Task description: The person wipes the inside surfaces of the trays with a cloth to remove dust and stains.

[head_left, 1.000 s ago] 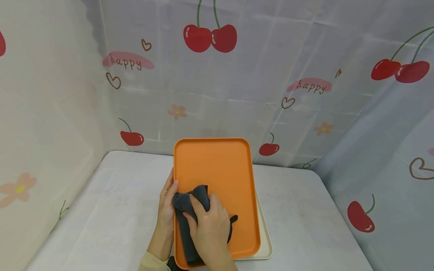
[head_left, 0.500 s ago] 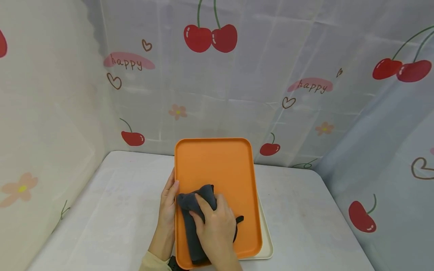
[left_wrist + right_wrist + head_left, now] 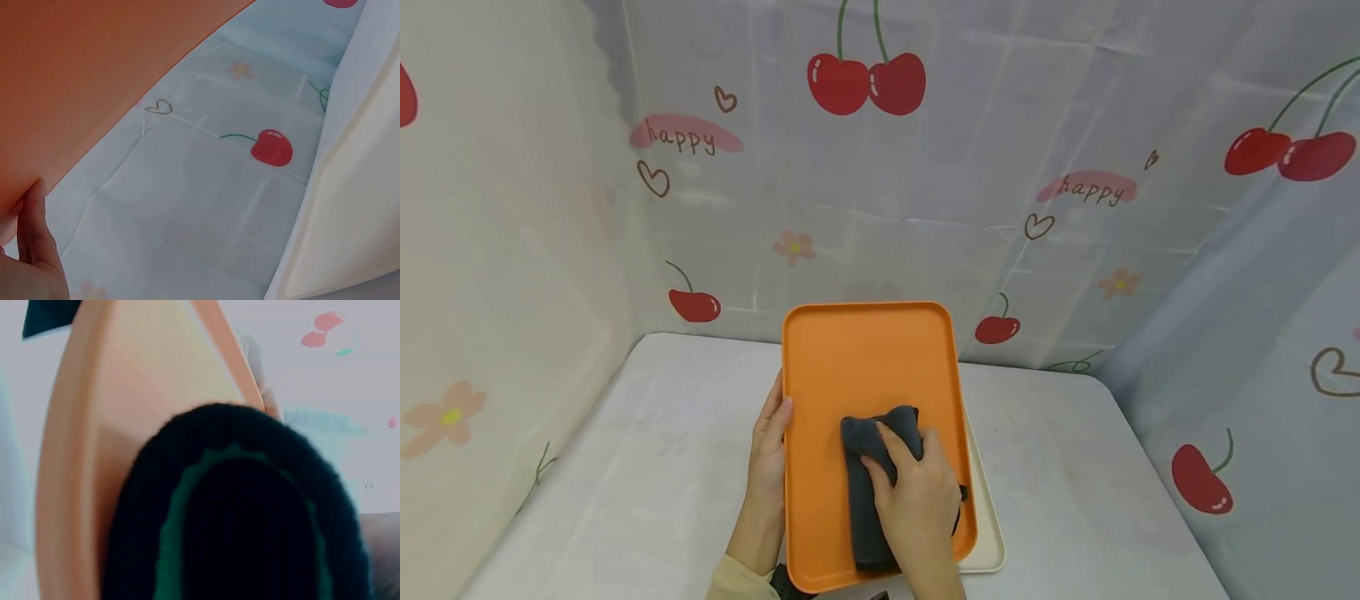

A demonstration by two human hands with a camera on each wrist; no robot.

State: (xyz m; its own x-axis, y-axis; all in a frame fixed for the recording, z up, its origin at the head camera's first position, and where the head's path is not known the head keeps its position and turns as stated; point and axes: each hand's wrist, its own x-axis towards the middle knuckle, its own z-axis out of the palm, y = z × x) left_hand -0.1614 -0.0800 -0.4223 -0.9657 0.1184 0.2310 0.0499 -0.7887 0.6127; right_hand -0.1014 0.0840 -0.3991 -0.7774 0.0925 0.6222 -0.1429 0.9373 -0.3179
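An orange rectangular tray (image 3: 872, 358) is held up off the table, tilted toward me. My left hand (image 3: 767, 467) grips its left edge, thumb on the rim; the other fingers are mostly hidden behind. In the left wrist view that hand (image 3: 39, 250) pinches the tray (image 3: 94, 81) from its underside. My right hand (image 3: 921, 500) holds a folded dark grey cloth (image 3: 867, 508) against the tray's lower right part. A dark loop sticks out beside the hand. The cloth (image 3: 250, 519) fills much of the right wrist view and hides the right fingers.
A cream tray (image 3: 992, 542) lies on the white table (image 3: 1067, 483) beneath the orange one, mostly covered by it. Patterned curtains (image 3: 880, 192) with cherries enclose the table at the back and sides.
My right hand has slid the cloth from the tray's left side to the right. The orange tray has shifted slightly, and the left hand keeps its hold on the edge.
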